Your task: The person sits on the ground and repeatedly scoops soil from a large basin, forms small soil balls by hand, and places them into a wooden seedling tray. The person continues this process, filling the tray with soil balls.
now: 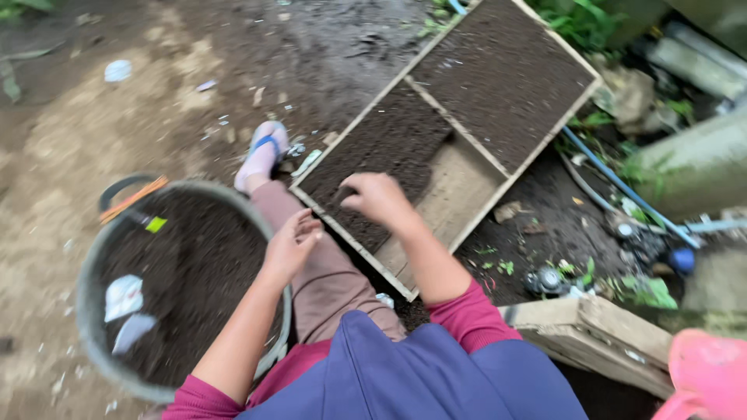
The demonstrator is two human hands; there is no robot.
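My right hand [379, 197] rests palm down on the dark soil in the near section of a wooden frame tray [470, 183], fingers curled into the soil. Whether it grips any soil I cannot tell. My left hand [290, 246] hovers above my knee, between the tray and a round grey tub [97, 336] full of dark soil; its fingers are loosely apart and hold nothing. The tray's far section [502, 74] is filled with level soil, while the near section shows bare wood on its right side.
My leg stretches forward with a pink sandal [261, 155] on the dirt ground. White scraps [123, 297] lie in the tub. A blue hose [615, 180], a concrete block [595, 336], plants and litter sit to the right. A pink object [704, 377] is at the bottom right corner.
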